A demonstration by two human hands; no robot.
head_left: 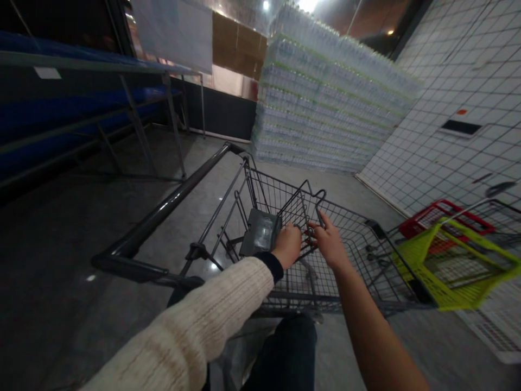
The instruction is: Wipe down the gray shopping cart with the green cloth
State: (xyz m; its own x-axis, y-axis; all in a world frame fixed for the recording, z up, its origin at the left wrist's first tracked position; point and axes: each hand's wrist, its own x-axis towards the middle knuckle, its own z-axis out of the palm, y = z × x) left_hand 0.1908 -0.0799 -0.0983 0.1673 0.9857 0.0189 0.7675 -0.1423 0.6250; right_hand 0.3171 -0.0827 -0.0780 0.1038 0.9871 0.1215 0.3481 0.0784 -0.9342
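A dark wire shopping cart (358, 233) stands in front of me, its black push handle (163, 212) running off to the left. My left hand (288, 244), in a cream knitted sleeve, is closed on the folding wire flap (301, 209) of the cart's child seat. My right hand (329, 241), with a bare forearm, pinches the same flap from the right side. A grey plastic seat panel (260, 232) hangs just left of my left hand.
A tall stack of shrink-wrapped water bottle packs (325, 98) rises ahead. Metal shelving (101, 108) lines the left. A white tiled wall (456, 108) runs along the right. A yellow-green basket (459, 271) and a red basket (439, 214) sit at the right on another cart.
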